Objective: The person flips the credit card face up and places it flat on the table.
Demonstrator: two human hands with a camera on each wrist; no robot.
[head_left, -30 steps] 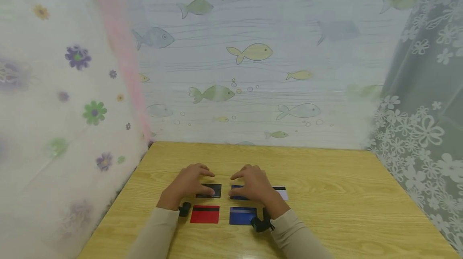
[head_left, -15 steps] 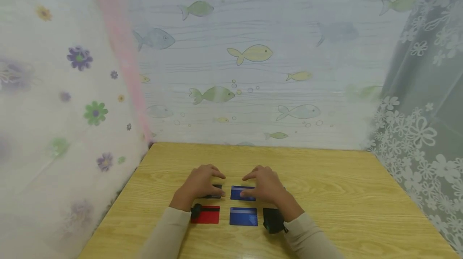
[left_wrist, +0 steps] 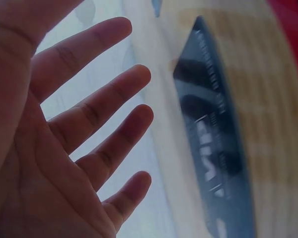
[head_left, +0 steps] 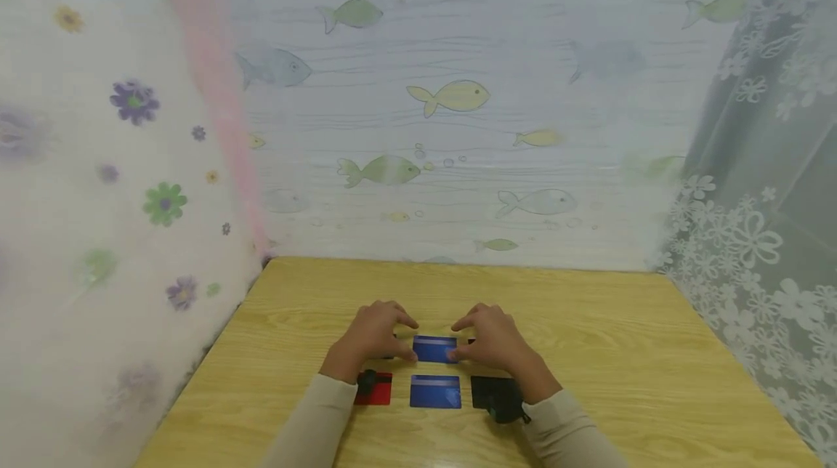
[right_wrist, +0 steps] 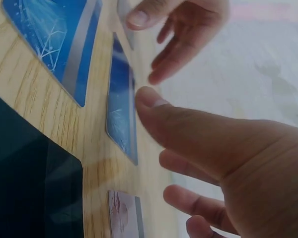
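My left hand point(head_left: 374, 333) and right hand point(head_left: 495, 337) are held over the back row of cards, thumbs and fingers spread, with nothing gripped. Between them lies a blue card point(head_left: 434, 349) with a pale stripe; both thumb tips are right at its sides. Under the left hand, largely hidden in the head view, is a black card point(left_wrist: 208, 134) with pale lettering. A white card point(right_wrist: 123, 215) with a grey stripe lies below the right hand. In front are a red card point(head_left: 381, 389), another blue card point(head_left: 435, 392) and a dark card point(head_left: 482, 389).
The cards lie flat on a wood-grain table point(head_left: 588, 352). A fish-print curtain point(head_left: 451, 163) hangs along the far edge, with flower-print curtains at both sides. Black wrist cameras point(head_left: 506, 408) partly cover the red and dark front cards.
Both hands have shifted right, from around the black and blue back cards to either side of the back blue card. The cards stay where they were.
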